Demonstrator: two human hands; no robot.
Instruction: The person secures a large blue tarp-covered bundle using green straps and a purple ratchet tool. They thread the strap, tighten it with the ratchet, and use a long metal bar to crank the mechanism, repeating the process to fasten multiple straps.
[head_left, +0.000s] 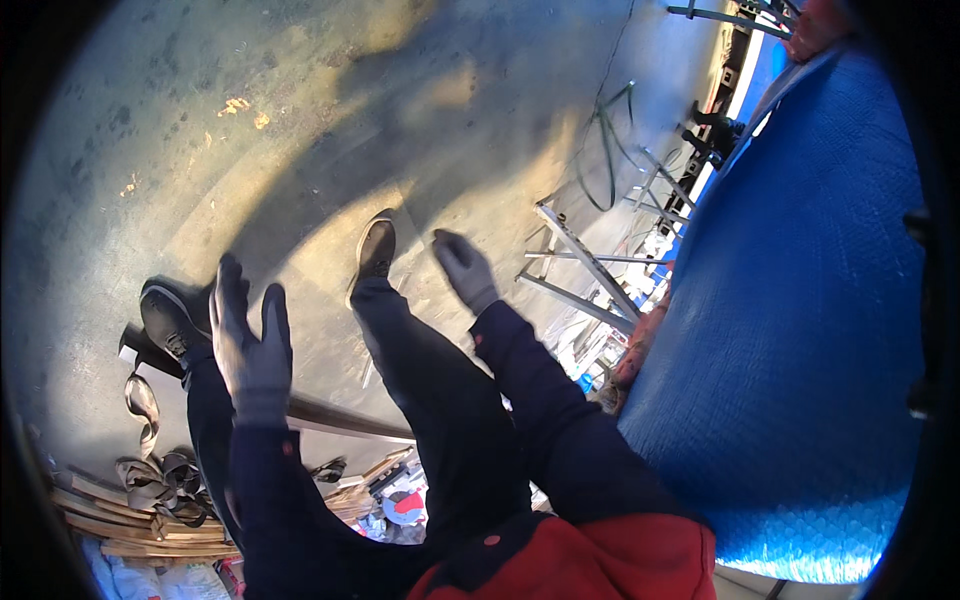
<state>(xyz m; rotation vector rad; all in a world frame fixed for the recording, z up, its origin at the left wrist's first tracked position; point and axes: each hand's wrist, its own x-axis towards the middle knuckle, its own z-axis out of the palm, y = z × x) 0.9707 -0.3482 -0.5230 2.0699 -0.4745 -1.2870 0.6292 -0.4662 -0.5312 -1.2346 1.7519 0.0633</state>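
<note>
My left hand (248, 350), in a grey glove, is held out over the floor with its fingers stretched and the thumb apart. Nothing is in it. Below it lies my left leg, with a dark shoe (170, 318) on the concrete floor (300, 130). My right hand (466, 272), gloved too and slightly smeared, reaches forward to the right of my right shoe (376, 247). Its fingers point out, and no held thing shows. Neither hand touches anything that I can see.
A large blue sheet-covered bulk (790, 290) fills the right side. Metal trestle legs (590, 262) stand beside it, with a green looped band (606, 150) beyond. Tangled straps (150, 482), wooden strips (130, 520) and a long dark bar (350, 420) lie at the lower left.
</note>
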